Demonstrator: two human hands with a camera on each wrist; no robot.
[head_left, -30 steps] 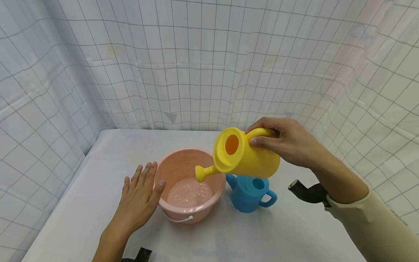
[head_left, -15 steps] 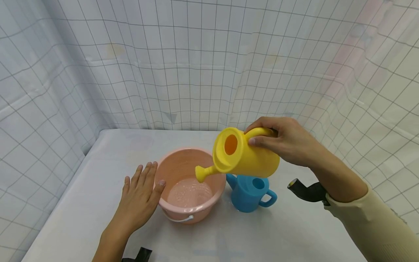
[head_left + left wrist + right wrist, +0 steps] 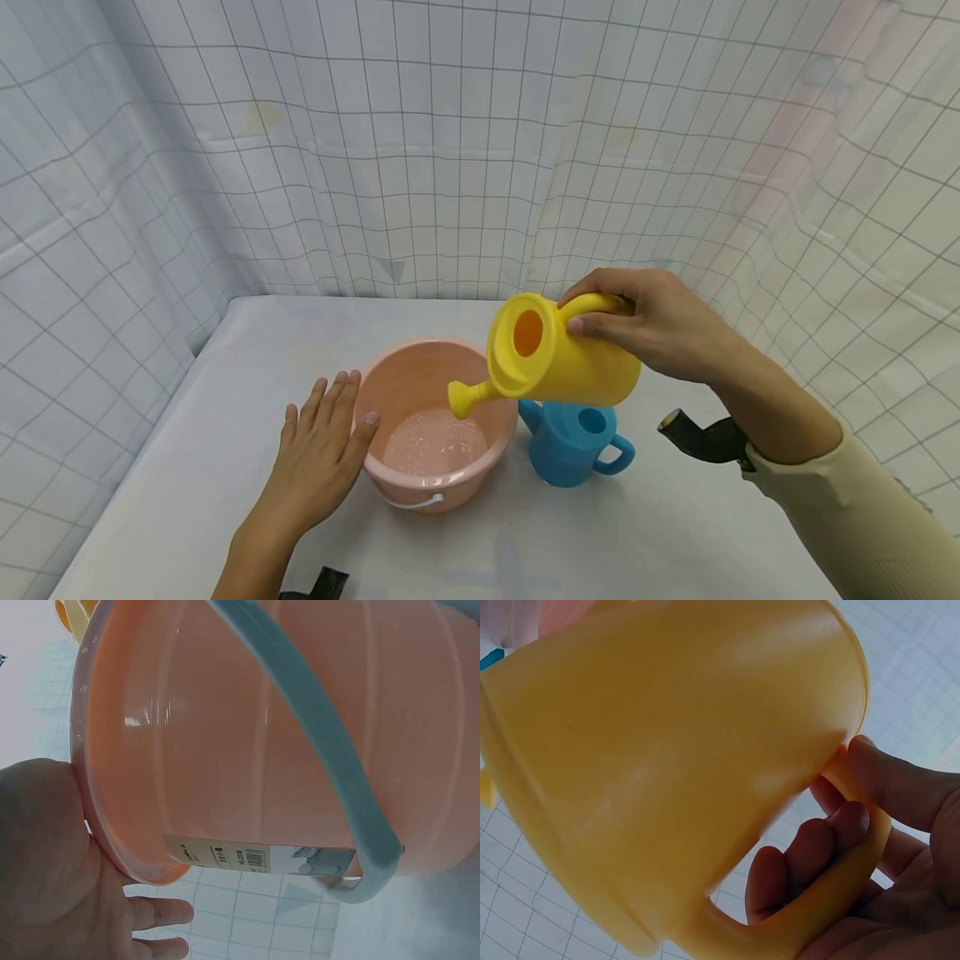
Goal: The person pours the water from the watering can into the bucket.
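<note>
My right hand (image 3: 651,325) grips the handle of a yellow watering can (image 3: 577,367), its fingers curled through the handle (image 3: 862,862) in the right wrist view. The can is tilted forward, and its spout (image 3: 467,397) points down over a pink bucket (image 3: 450,482). Rippled water (image 3: 435,442) lies in the bottom of the bucket. My left hand (image 3: 318,458) rests with straight fingers against the left side of the bucket's rim (image 3: 81,727). A white bail handle (image 3: 420,503) hangs down the bucket's outside. Just right of the bucket stands a blue watering can (image 3: 567,454), below the yellow one.
A white-covered table (image 3: 247,358) bears the bucket and the blue can. White curtains (image 3: 390,150) with a dark grid surround it at the back and both sides. A printed label (image 3: 255,856) is stuck on the bucket's wall.
The yellow can has tipped and shifted very slightly to the left in my right hand. The surface of the water has changed its ripples. My left hand and the bucket keep their place.
</note>
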